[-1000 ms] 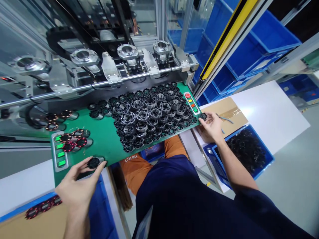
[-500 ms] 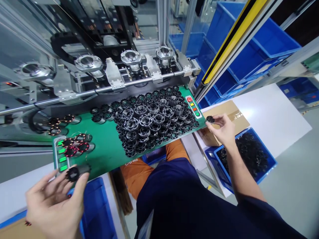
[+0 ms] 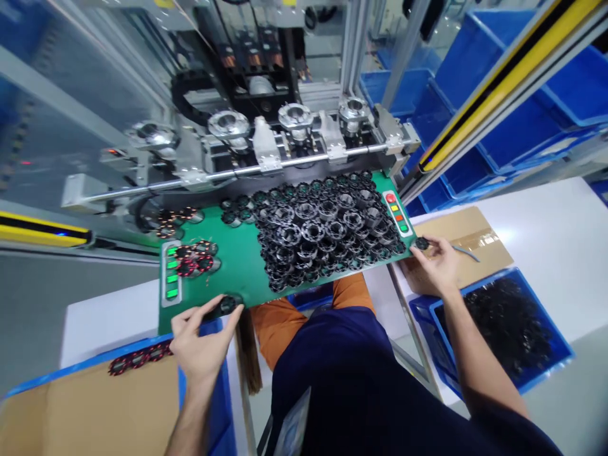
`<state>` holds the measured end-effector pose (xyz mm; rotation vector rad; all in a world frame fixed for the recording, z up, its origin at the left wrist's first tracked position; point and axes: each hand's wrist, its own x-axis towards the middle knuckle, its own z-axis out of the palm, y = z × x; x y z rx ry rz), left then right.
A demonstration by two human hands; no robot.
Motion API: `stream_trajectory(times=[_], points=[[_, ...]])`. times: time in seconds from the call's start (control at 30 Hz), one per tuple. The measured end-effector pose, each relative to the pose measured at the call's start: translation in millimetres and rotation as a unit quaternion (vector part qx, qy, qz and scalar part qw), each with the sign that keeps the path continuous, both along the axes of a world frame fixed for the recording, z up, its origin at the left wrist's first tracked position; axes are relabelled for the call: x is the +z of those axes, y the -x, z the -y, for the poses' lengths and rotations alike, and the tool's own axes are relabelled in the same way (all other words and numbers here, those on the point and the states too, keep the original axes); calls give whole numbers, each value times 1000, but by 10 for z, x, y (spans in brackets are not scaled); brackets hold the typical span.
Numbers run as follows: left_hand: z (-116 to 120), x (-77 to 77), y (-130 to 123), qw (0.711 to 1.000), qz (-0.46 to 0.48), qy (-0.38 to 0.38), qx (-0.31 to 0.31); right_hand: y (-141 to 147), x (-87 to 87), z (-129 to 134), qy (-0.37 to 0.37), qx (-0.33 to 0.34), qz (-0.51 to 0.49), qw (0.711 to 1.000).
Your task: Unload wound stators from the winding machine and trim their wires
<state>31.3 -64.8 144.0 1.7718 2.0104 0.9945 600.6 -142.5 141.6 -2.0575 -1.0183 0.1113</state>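
Note:
My left hand (image 3: 206, 335) grips a dark cylindrical core (image 3: 230, 304) between thumb and fingers at the front edge of the green board (image 3: 237, 272). At the board's right end, my right hand (image 3: 437, 263) pinches a small black toothed part (image 3: 420, 243). Between the hands, a dense stack of black toothed cores (image 3: 313, 232) covers much of the board. Several cores wound with reddish wire (image 3: 196, 265) lie on its left part, beside a strip of green buttons (image 3: 171, 278).
Behind the board runs a machine rail with metal fixtures (image 3: 228, 126). To the right are a cardboard box (image 3: 463, 244) and a blue bin of black parts (image 3: 508, 323). Wound cores (image 3: 142, 356) lie on cardboard at the left, and blue crates (image 3: 503, 95) stand back right.
The view has shifted, so the board appears farther right. My left hand has moved with its core to the board's front edge. My right hand still holds the small black part.

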Motion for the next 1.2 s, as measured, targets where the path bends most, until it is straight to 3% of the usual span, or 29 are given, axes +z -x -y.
stream_trajectory(times=[0.1, 0.23, 0.37, 0.43, 0.5, 0.57, 0.67, 0.73, 0.83, 0.93, 1.0, 1.1, 1.2], points=[[-186, 269, 209, 997, 36, -72, -21, -49, 320, -155, -35, 25, 17, 999], [-825, 994, 398, 969, 123, -203, -61, 161, 1146, -704, -118, 154, 81, 978], [-1802, 1753, 349, 963, 36, -240, -115, 868, 2043, -1615, -157, 346, 140, 914], [-2302, 2015, 282, 972, -56, -180, -139, 1306, 2301, -2197, -144, 445, 127, 874], [-2757, 2152, 223, 977, -93, -103, -162, 1726, 2371, -2844, -105, 506, 113, 849], [-3158, 2152, 193, 976, -104, -59, -182, 2092, 2279, -3499, -69, 534, 115, 835], [-3663, 1959, 220, 964, -95, -61, -240, 2483, 1988, -4347, -38, 521, 166, 837], [-3907, 1798, 265, 956, -79, -68, -273, 2614, 1791, -4761, -25, 507, 193, 840], [-4085, 1660, 330, 958, -78, -47, -272, 2633, 1585, -5173, -1, 519, 198, 832], [-4116, 1671, 388, 957, -110, 2, -268, 2562, 1533, -5394, 21, 542, 189, 818], [-4142, 1706, 430, 948, -145, 27, -281, 2547, 1599, -5428, 29, 556, 180, 811], [-4240, 1737, 467, 933, -196, 49, -298, 2628, 1839, -5285, 74, 570, 207, 792], [-4338, 1770, 426, 930, -223, 65, -284, 2780, 2138, -5015, 151, 542, 323, 761]])
